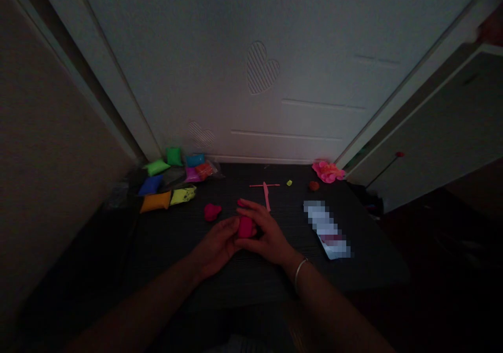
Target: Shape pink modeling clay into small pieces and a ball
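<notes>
A smooth piece of pink modelling clay (pixel 245 227) sits between my two hands, above the front part of the dark table. My left hand (pixel 216 245) cups it from the left, fingers wrapped round it. From the right, my right hand (pixel 267 232) curves over the same piece, with a bracelet on its wrist. A bit of pink (pixel 240 202) shows by the right fingertips; I cannot make out whether it is clay. Another pink clay lump (pixel 212 212) lies just left of my hands. Beyond them two pink modelling tools (pixel 266 196) lie crossed.
Several coloured clay packets (pixel 156 201) lie at the back left. A small yellow-green bit (pixel 289 183), a reddish-brown lump (pixel 313 186) and a pink ruffled piece (pixel 328 172) are at the back right. A phone (pixel 328 232) with a blurred screen lies right. A white panel (pixel 220 80) stands behind the table.
</notes>
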Demonstrator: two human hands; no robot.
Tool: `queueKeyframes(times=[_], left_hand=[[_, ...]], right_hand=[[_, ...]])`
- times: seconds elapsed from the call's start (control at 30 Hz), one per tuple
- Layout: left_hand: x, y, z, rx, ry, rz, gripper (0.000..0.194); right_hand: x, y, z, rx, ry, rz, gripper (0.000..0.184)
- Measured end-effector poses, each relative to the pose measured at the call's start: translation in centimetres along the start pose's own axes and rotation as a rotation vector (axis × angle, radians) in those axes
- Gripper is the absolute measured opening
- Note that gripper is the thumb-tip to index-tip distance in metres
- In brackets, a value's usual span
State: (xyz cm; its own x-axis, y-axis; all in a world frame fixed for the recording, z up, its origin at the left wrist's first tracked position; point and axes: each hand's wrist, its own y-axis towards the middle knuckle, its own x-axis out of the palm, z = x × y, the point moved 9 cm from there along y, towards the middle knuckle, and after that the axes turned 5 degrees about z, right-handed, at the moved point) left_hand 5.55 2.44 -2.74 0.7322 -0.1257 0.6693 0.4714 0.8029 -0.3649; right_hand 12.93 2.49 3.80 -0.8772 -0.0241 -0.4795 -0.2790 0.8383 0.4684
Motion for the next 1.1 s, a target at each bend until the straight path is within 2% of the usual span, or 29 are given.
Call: queueKeyframes(times=[0.07,0.2,0.37,0.53,0.67,0.8,0.97,1.0,1.1], left_hand=[[0.0,0.0,0.2,0.022,0.005,0.019,0.019],[-0.3,0.1,0.3,0.043,-0.007,0.059,0.017],[-0.5,0.2,0.4,0.06,-0.024,0.057,0.016],[-0.6,0.1,0.7,0.084,-0.027,0.073,0.012],[-0.6,0.1,0.7,0.083,-0.022,0.085,0.013],[-0.7,0.1,0.8,0.092,-0.03,0.102,0.011],[-1.0,0.2,1.0,0.1,-0.036,0.138,0.028],[-1.1,0.2,1.1,0.111,-0.049,0.143,0.032],[-0.9,0.1,1.7,0.153,-0.081,0.127,0.035]], right_hand=[[0.0,0.0,0.1,0.002,-0.007,0.003,0.063],[-0.2,0.0,0.2,0.012,-0.034,0.028,0.054],[-0.2,0.0,0.0,-0.022,-0.062,0.037,0.061],[-0.2,0.0,0.4,-0.013,-0.074,0.053,0.056],[-0.1,0.0,0.5,-0.018,-0.074,0.042,0.062],[0.0,0.0,0.6,-0.003,-0.106,0.03,0.056],[-0.2,0.1,0.6,0.029,-0.059,0.058,0.071],[-0.5,0.2,0.6,0.039,-0.046,0.092,0.068],[-1.5,0.2,1.0,0.069,-0.028,0.202,0.041]])
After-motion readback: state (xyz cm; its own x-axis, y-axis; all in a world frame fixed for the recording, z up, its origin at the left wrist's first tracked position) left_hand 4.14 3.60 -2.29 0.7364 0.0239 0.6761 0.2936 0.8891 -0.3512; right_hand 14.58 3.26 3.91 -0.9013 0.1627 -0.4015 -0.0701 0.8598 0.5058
